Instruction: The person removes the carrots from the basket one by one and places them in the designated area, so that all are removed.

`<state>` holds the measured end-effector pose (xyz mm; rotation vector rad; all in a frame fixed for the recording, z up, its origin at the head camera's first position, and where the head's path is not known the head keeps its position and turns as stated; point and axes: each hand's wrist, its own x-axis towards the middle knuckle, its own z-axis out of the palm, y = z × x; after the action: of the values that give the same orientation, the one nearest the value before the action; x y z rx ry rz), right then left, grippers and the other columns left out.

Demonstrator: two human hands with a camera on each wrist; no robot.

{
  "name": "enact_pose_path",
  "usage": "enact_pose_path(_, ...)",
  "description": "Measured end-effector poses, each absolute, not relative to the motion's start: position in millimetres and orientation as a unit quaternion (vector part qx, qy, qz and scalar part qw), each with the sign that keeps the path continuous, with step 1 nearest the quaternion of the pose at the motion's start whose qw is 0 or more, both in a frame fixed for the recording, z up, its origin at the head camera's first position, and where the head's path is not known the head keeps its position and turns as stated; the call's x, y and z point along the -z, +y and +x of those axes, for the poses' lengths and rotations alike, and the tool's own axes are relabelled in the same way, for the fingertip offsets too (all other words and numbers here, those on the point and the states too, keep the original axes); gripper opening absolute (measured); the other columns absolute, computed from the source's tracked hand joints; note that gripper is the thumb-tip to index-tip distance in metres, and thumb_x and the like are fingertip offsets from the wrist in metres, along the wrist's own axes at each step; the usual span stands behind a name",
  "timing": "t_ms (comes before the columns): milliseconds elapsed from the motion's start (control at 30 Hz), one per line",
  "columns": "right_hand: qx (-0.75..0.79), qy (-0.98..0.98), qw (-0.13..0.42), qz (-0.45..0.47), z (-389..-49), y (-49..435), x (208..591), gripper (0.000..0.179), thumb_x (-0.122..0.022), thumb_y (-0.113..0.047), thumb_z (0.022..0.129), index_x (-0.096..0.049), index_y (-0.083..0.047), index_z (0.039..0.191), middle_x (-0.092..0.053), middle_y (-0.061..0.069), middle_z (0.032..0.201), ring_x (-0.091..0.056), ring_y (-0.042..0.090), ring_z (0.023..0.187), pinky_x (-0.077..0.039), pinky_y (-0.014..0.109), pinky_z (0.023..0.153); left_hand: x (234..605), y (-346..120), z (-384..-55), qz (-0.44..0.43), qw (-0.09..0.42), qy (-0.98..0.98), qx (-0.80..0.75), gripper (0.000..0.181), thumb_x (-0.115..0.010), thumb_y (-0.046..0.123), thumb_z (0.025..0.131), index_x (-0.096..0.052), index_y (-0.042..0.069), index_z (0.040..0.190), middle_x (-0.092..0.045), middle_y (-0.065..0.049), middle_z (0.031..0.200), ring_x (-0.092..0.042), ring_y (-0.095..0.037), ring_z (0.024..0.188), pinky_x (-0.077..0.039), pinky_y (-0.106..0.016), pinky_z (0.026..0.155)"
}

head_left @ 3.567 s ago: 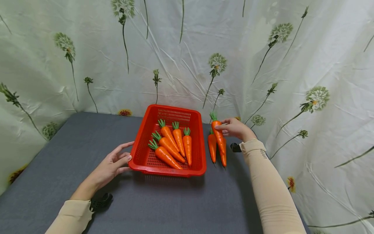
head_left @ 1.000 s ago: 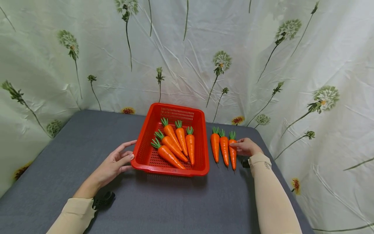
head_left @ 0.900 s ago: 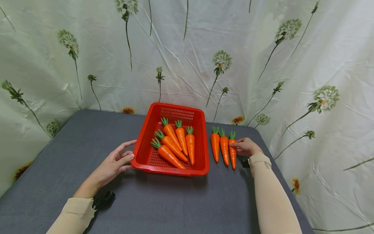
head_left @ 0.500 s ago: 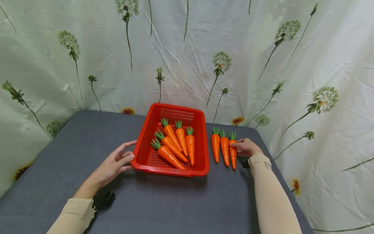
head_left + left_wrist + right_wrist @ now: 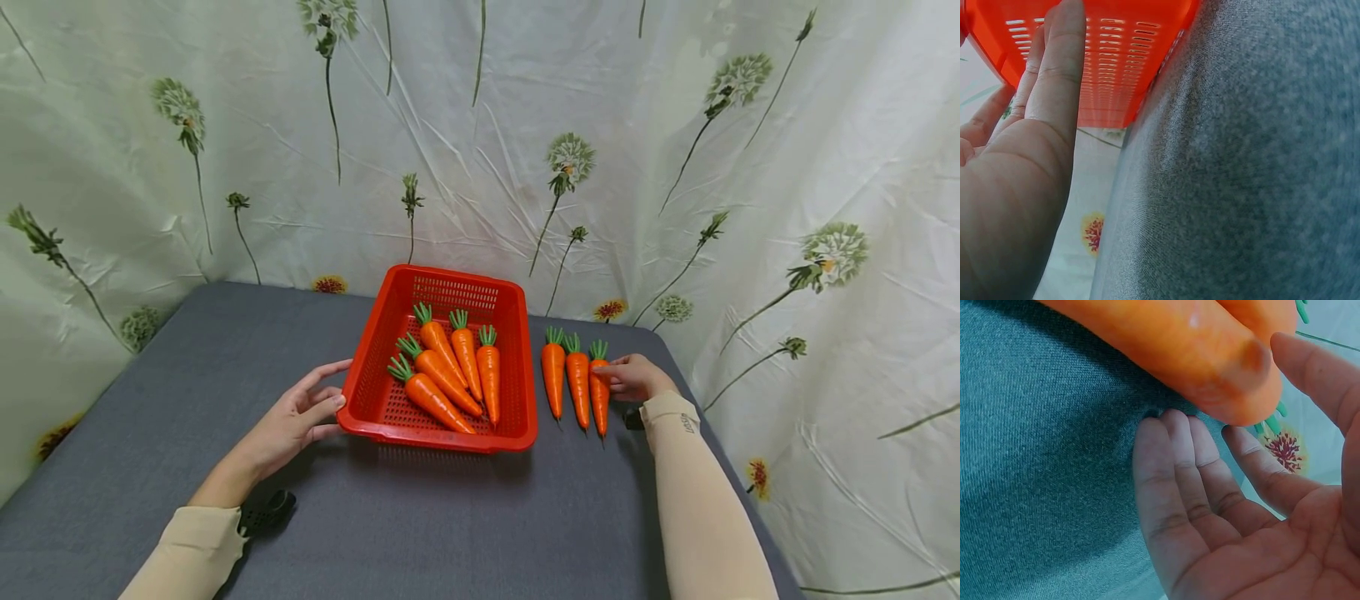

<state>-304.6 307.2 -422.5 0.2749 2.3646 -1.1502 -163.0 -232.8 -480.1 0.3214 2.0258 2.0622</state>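
Pinching the rightmost carrot (image 5: 601, 404) of three on the tabletop (image 5: 465, 533) beside the red basket (image 5: 516, 379), the right grip (image 5: 632, 377) is narrow; the left grip (image 5: 291, 421), loosely wide, touches the basket's side.

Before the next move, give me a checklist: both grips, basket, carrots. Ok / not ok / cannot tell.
1. Left grip touching the left side of the red basket: ok.
2. Right grip clear of the rightmost carrot: not ok, thumb tip overlaps it in the head view.
3. Rightmost carrot firmly pinched: cannot tell.
4. Three carrots outside the basket side by side, tops pointing away from the person: ok.
5. Five carrots inside, none over the rim: ok.
6. Basket flat on the table: cannot tell.
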Motion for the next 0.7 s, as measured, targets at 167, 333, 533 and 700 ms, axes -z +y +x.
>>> enact_pose_path(167, 0.416, 0.871, 0.243, 0.094, -303.8, 307.2, 416.1, 0.065, -0.059, -0.031, 0.1, -0.035, 0.011, 0.144, -0.058, 0.008, 0.105, -0.061, 0.019, 0.098, -0.049, 0.049, 0.105, 480.0, -232.6, -163.0, 0.11, 0.117, 0.69, -0.705, 0.062, -0.055, 0.023, 0.104, -0.024, 0.023, 0.158, -0.059, -0.022, 0.129, -0.068, -0.016, 0.11, -0.059, -0.035, 0.088)
enact_pose_path(333, 0.409, 0.878, 0.226, 0.102, -306.0, 306.0, 406.8, 0.064, -0.06, -0.033, 0.1, -0.039, 0.007, 0.145, -0.059, 0.005, 0.106, -0.061, 0.017, 0.096, -0.052, 0.042, 0.099, 480.1, -232.5, -162.8, 0.112, 0.117, 0.69, -0.706, 0.062, -0.055, 0.023, 0.104, -0.024, 0.023, 0.158, -0.059, -0.023, 0.129, -0.069, -0.016, 0.109, -0.059, -0.035, 0.088)
enact_pose_path(533, 0.405, 0.883, 0.218, 0.091, -309.2, 301.5, 395.1, 0.064, -0.057, -0.034, 0.102, -0.038, 0.006, 0.148, -0.049, 0.021, 0.145, -0.058, 0.029, 0.122, -0.05, 0.043, 0.105, 480.1, -232.4, -162.6, 0.115, 0.114, 0.69, -0.705, 0.062, -0.054, 0.022, 0.105, -0.024, 0.022, 0.158, -0.059, -0.025, 0.129, -0.069, -0.016, 0.109, -0.059, -0.035, 0.089)
enact_pose_path(700, 0.401, 0.887, 0.214, 0.083, -311.6, 292.8, 383.6, 0.067, -0.057, -0.038, 0.102, -0.036, 0.005, 0.149, -0.051, 0.02, 0.14, -0.057, 0.028, 0.119, -0.049, 0.042, 0.106, 479.3, -231.9, -162.3, 0.113, 0.114, 0.691, -0.704, 0.062, -0.055, 0.023, 0.104, -0.024, 0.022, 0.158, -0.059, -0.024, 0.129, -0.069, -0.016, 0.108, -0.059, -0.035, 0.088)
